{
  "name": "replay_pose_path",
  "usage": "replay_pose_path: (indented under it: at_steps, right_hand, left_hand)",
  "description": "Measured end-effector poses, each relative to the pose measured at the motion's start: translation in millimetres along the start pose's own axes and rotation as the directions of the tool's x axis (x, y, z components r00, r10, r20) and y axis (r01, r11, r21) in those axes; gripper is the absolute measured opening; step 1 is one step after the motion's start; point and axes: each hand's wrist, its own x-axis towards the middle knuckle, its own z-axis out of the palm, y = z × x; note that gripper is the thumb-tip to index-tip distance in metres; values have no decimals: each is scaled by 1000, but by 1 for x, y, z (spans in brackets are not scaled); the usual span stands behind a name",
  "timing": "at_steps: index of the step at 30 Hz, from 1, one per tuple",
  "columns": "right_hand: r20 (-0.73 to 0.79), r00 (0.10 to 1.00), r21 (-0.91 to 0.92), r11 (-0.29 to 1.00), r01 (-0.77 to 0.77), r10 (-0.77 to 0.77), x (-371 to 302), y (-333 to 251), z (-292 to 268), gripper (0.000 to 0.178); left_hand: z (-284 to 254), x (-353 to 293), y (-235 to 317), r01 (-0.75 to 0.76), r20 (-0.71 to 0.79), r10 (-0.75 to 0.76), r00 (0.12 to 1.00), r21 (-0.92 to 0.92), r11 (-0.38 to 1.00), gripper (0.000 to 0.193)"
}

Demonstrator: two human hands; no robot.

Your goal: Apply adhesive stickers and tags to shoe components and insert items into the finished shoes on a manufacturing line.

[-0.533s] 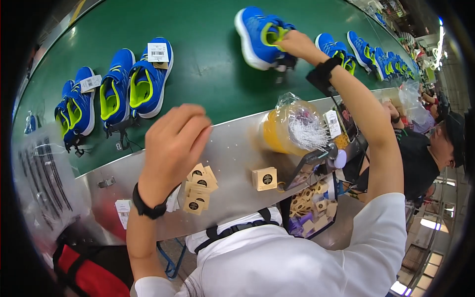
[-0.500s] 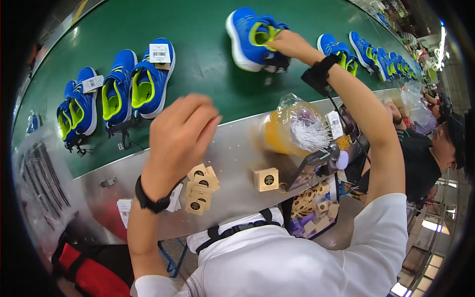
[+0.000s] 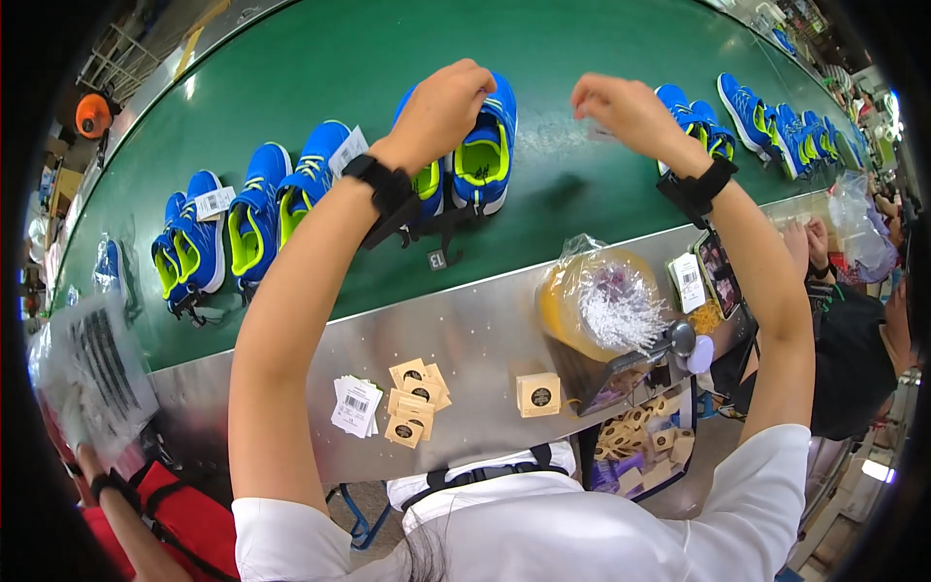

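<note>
A pair of blue sneakers with lime-green linings (image 3: pixel 482 160) stands on the green belt, heels toward me. My left hand (image 3: pixel 436 114) reaches over the pair, its fingers curled closed at the top of the right-hand shoe and hiding much of the other. A black cord with a small size tag (image 3: pixel 436 259) hangs at the heels. To the right of the pair, my right hand (image 3: pixel 628 114) is raised above the belt with fingers bent together. Something pale and blurred shows beneath its fingertips; I cannot tell what.
More blue sneakers line the green belt (image 3: pixel 388 48) at left (image 3: pixel 254 209) and right (image 3: pixel 747 107). The metal ledge holds white tags (image 3: pixel 357 405), tan cards (image 3: pixel 415 403), a card stack (image 3: pixel 537 395) and a yellow tub of white strings (image 3: pixel 621 301). Another person's arm (image 3: pixel 126 514) shows lower left.
My right hand has let go of the sneakers and moved right. My left hand has gone from above the ledge to the pair, which now stands farther left and nearer me.
</note>
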Motion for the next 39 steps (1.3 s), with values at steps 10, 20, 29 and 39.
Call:
replay_pose_path:
  at_steps: [10,20,29,39]
  right_hand:
    - [77,996,-87,995,56,-50,43,15,73,16]
    - [-58,985,-196,969,147,-161,57,-15,81,11]
    - [-66,986,-182,973,139,-153,61,-40,92,12]
    - [-246,950,25,979,202,-190,76,-25,104,23]
  left_hand:
    - [1,68,-33,445,843,-327,428,119,888,20]
    - [-3,44,-34,310,729,-324,604,160,937,15]
    - [-8,15,-37,491,420,-434,797,-33,870,18]
    - [2,8,-38,417,358,-370,857,-62,907,12]
